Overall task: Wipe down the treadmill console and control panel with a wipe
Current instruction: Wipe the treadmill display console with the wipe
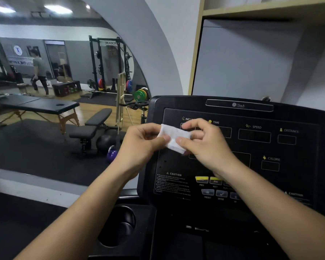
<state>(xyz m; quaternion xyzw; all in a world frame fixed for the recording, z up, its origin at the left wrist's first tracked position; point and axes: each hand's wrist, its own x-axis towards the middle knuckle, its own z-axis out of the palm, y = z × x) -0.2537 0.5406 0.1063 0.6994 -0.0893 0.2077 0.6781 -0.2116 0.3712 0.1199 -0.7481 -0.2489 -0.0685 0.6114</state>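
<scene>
A folded white wipe (174, 136) is held up in front of the upper left of the black treadmill console (255, 147). My left hand (139, 145) pinches its left edge between thumb and fingers. My right hand (204, 143) pinches its right side, thumb below and fingers over the top. The wipe hangs in the air between both hands, a little in front of the panel's INCLINE and TIME windows. Yellow and grey buttons (208, 186) sit on the control panel below my right wrist.
A cup holder (118, 228) is sunk into the tray left of the console base. A large wall mirror (54, 91) on the left reflects a gym with a massage table, bench, rack and a person. A wooden shelf edge (251, 10) runs above.
</scene>
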